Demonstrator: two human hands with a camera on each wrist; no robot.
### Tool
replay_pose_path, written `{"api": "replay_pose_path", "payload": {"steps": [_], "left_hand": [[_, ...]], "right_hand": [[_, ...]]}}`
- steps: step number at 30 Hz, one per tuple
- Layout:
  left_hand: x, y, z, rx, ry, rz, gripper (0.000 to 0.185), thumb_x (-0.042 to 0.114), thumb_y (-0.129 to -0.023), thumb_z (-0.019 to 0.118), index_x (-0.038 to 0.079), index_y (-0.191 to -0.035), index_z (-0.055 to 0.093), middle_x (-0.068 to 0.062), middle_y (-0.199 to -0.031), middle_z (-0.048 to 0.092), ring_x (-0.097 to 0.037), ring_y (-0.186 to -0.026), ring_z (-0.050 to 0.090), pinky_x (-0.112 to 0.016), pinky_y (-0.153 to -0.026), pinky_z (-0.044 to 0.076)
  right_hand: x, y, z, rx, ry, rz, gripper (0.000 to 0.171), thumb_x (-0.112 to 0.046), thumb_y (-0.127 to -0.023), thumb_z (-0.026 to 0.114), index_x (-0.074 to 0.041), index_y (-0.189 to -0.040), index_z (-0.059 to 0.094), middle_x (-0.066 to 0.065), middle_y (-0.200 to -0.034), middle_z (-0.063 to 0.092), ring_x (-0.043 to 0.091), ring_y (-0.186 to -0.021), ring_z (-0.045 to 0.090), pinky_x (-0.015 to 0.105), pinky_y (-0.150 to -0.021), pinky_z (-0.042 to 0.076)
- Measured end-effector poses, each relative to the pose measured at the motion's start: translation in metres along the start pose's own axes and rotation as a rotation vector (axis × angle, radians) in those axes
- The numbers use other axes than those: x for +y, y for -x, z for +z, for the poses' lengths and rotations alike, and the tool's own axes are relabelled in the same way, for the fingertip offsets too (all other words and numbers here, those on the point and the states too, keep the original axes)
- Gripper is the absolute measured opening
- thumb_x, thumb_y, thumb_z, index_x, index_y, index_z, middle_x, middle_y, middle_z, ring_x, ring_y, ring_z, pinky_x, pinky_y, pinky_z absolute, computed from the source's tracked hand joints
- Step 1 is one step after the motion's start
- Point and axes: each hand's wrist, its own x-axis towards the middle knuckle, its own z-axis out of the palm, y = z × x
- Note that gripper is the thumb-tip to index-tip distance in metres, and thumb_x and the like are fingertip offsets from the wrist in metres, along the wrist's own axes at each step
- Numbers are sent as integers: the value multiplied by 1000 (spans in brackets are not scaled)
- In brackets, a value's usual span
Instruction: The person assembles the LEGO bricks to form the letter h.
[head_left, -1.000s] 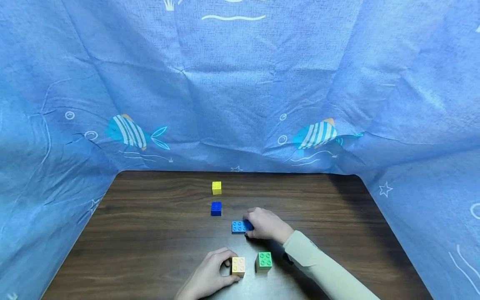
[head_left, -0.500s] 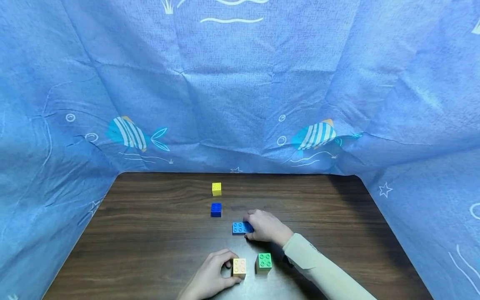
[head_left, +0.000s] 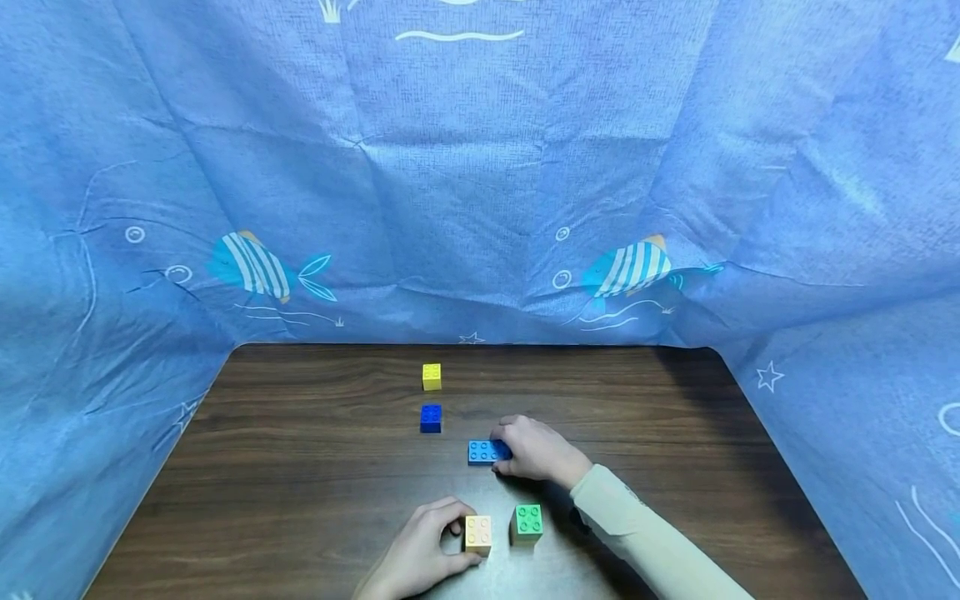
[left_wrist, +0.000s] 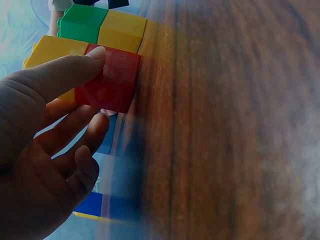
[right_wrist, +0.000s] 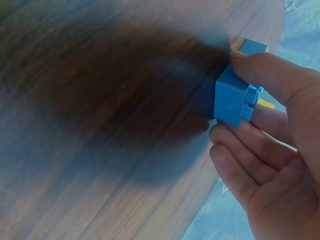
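Blue cloth printed with striped fish (head_left: 255, 265) hung behind and beside the dark wooden counter (head_left: 300, 467). Using the green block (head_left: 528, 522) near the front edge as landmark: the left hand (head_left: 416, 554) lay just left of it, its fingers (head_left: 450, 510) curled round a pale orange block (head_left: 477, 533) standing close beside the green one. Behind the green block, the right hand (head_left: 536, 452) gripped one end of a light blue brick (head_left: 483, 451) resting on the counter. Farther back and to the left stood a dark blue block (head_left: 431, 417), and beyond it a yellow block (head_left: 431, 377).
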Motion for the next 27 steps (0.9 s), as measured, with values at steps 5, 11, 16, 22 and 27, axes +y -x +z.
{"api": "replay_pose_path", "payload": {"steps": [5, 11, 16, 22, 27], "left_hand": [[1, 0, 0, -2, -1, 3, 32, 26, -77, 90, 20, -102, 72, 18, -89, 58, 0, -79, 53, -19, -69, 44], [0, -2, 1, 13, -23, 10, 32, 24, -76, 90, 20, -102, 72, 18, -89, 57, 0, -80, 54, -19, -70, 44], [0, -2, 4, 61, -50, 78, 32, 23, -75, 90, 20, -100, 71, 17, -88, 57, -2, -79, 54, -18, -70, 45], [0, -4, 9, 120, -65, 151, 32, 22, -73, 91, 21, -98, 70, 15, -87, 58, -1, -78, 55, -18, -69, 46], [1, -5, 9, 107, -61, 132, 31, 23, -74, 91, 22, -94, 66, 11, -86, 58, 0, -77, 53, -17, -68, 44]], "right_hand": [[2, 9, -14, 40, -49, 24, 41, -36, -89, 78, -8, -119, 72, 3, -106, 70, 10, -91, 66, 31, -79, 57], [-4, 32, -43, 140, -74, -5, 42, -39, -91, 76, -9, -121, 72, -1, -105, 69, 8, -87, 61, 30, -77, 56], [-14, 54, -60, 191, -99, -60, 45, -41, -91, 76, -10, -122, 72, -4, -100, 67, 7, -81, 58, 25, -73, 53], [-31, 74, -67, 152, -71, -138, 46, -50, -93, 69, -12, -118, 73, -8, -94, 63, 1, -77, 53, 19, -69, 51], [-40, 85, -61, 146, -52, -200, 40, -46, -90, 75, -15, -114, 74, -10, -94, 63, -2, -77, 51, 15, -67, 48]]}}
